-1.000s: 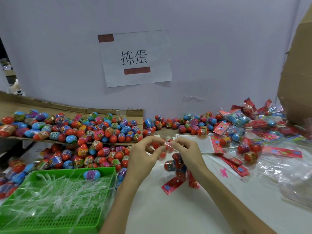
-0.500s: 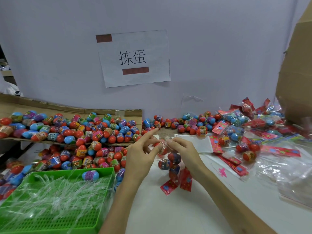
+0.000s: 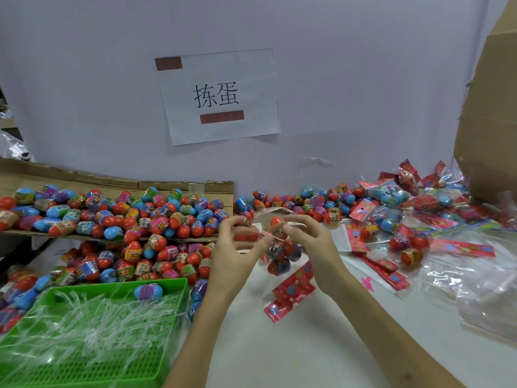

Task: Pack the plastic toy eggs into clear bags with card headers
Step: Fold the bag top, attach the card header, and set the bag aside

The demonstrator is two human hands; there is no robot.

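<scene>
My left hand [image 3: 237, 256] and right hand [image 3: 310, 245] pinch the mouth of a clear bag [image 3: 279, 256], a red egg [image 3: 277, 224] lodged between them; its card header [image 3: 293, 289] hangs below my grip. Filled bags [image 3: 391, 197] lie to the right and heaped loose eggs [image 3: 126, 217] to the left, so I judge much remains.

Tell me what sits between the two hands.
In the head view, a red egg sits between the left hand and the right hand, at the mouth of the clear bag that both hands pinch.
</scene>
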